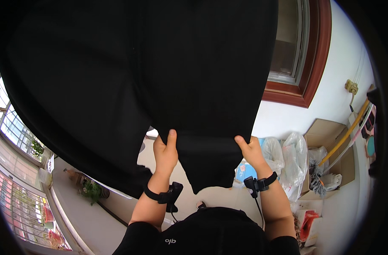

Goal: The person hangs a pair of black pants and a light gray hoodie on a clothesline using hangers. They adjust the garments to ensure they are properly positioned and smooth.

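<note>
A large piece of black cloth, probably a garment (206, 79), hangs before me and fills the upper left and middle of the view. My left hand (166, 153) grips one edge of its narrower right part, thumb on top. My right hand (252, 149) pinches the opposite edge at about the same height. The cloth is stretched between both hands, and its lower end hangs loose below them. A wider part of the cloth spreads to the left, outside my grip. My fingers behind the cloth are hidden. Each wrist wears a black strap with a small device and a cable.
At right, an open cardboard box (344, 153) holds a mop with a yellow handle (345, 132). Clear plastic bags (294, 159) lie beside it. A red-brown window frame (312, 79) is above. On the left are a ledge, a potted plant (91, 191) and barred windows (21, 204).
</note>
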`<move>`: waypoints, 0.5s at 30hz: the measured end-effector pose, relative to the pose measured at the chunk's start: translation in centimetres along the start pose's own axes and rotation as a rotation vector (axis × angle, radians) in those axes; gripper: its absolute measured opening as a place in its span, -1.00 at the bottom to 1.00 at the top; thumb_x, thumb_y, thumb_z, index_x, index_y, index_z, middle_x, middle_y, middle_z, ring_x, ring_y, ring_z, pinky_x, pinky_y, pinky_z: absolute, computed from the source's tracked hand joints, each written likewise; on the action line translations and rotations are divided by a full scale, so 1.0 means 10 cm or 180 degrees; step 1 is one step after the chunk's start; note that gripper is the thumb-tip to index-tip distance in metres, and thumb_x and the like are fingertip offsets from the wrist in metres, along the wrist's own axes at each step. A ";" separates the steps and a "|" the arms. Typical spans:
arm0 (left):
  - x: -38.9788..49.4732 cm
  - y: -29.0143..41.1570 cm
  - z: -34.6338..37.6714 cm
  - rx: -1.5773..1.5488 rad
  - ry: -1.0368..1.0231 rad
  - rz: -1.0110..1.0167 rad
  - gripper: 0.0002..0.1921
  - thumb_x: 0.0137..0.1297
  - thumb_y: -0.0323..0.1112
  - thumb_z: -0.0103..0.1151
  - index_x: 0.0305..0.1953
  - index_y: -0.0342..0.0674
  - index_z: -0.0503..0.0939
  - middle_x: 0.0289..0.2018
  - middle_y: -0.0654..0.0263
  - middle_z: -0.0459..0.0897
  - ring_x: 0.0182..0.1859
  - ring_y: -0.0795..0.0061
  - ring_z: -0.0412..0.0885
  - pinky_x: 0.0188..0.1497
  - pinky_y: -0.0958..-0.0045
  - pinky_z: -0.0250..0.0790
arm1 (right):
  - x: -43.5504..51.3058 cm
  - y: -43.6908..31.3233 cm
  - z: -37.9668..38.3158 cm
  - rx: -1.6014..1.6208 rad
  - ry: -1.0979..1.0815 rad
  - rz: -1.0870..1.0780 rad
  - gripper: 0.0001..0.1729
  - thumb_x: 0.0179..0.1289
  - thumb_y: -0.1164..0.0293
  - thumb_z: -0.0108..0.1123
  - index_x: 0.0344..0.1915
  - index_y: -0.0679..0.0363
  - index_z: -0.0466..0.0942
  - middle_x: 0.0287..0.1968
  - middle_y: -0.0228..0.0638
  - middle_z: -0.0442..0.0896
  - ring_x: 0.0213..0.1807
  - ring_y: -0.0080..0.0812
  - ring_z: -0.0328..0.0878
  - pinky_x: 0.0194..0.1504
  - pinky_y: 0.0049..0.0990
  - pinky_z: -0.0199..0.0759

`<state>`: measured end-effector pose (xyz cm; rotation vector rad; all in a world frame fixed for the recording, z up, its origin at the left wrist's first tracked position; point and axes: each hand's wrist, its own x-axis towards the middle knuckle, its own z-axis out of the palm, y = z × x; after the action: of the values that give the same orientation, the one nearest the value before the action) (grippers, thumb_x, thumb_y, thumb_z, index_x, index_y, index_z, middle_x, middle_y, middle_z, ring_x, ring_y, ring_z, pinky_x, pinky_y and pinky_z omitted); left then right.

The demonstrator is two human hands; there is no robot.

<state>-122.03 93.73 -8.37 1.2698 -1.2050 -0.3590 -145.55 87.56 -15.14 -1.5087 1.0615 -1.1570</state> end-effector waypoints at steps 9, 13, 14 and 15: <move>-0.12 -0.38 0.19 -0.0346 -0.1372 -0.0585 -0.69 0.22 -0.28 0.20 -0.13 -0.42 0.54 -0.22 0.26 0.63 -0.16 0.56 0.53 -0.09 0.50 0.37 | -0.41 0.34 -0.18 0.0452 -0.0808 0.0222 -0.40 0.16 0.16 0.29 0.04 0.39 0.42 -0.04 -0.18 0.57 0.01 -0.36 0.47 0.06 -0.42 0.34; -0.32 -0.76 0.46 0.0001 -0.1633 -0.0931 -0.69 0.31 -0.20 0.10 -0.15 -0.39 0.55 -0.33 0.28 0.62 -0.29 0.56 0.50 -0.14 0.53 0.33 | -0.66 0.76 -0.12 0.0530 -0.0390 0.0796 -0.51 0.15 0.24 0.30 -0.07 0.40 0.44 -0.33 -0.25 0.60 -0.37 -0.42 0.58 -0.31 -0.54 0.47; -0.36 -0.82 0.54 -0.0339 -0.1378 -0.0582 -0.69 0.38 -0.19 0.00 -0.29 -0.36 0.54 -0.50 0.43 0.52 -0.40 0.65 0.39 -0.25 0.57 0.28 | -0.74 0.86 -0.12 0.0966 -0.0211 0.0700 -0.67 0.16 0.29 0.28 -0.27 0.36 0.48 -0.53 -0.35 0.54 -0.60 -0.57 0.46 -0.56 -0.57 0.35; -0.37 -0.88 0.55 -0.0492 -0.1207 -0.0673 -0.68 0.39 -0.16 -0.02 -0.33 -0.34 0.52 -0.53 0.46 0.47 -0.42 0.68 0.35 -0.28 0.58 0.26 | -0.80 0.97 -0.12 0.0515 -0.0127 0.0607 -0.69 0.17 0.31 0.28 -0.33 0.36 0.47 -0.55 -0.34 0.53 -0.60 -0.58 0.45 -0.56 -0.57 0.33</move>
<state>-124.64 90.75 -18.61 1.2298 -1.3312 -0.8624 -149.15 93.20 -25.84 -1.2709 1.0350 -1.0490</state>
